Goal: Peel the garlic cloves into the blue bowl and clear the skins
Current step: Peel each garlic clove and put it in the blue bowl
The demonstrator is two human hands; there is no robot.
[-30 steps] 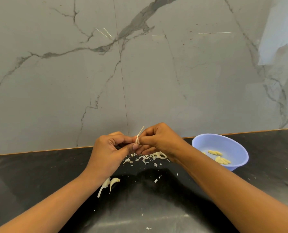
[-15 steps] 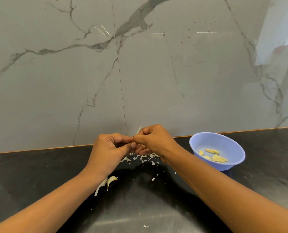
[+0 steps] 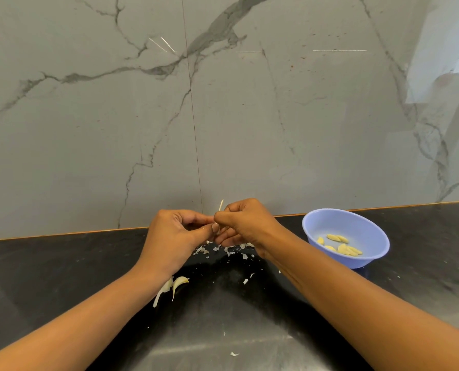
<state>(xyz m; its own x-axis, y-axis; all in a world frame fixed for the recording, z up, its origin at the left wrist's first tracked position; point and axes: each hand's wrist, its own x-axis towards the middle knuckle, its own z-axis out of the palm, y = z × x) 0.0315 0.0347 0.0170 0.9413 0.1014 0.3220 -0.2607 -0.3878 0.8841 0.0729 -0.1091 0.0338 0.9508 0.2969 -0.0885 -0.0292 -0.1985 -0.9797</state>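
Papery skin strip (image 3: 221,205) pokes up from a light, probably slippery garlic clove hidden where left hand (image 3: 173,236) and right hand (image 3: 247,223) pinch it, left of the blue bowl (image 3: 356,223); grip its ends.

Left hand (image 3: 173,236) and right hand (image 3: 245,226) pinching a garlic clove (image 3: 220,206), skins (image 3: 223,249) below near the back edge of the bench (image 3: 62,263), peeled cloves (image 3: 340,246) in blue bowl (image 3: 370,228)
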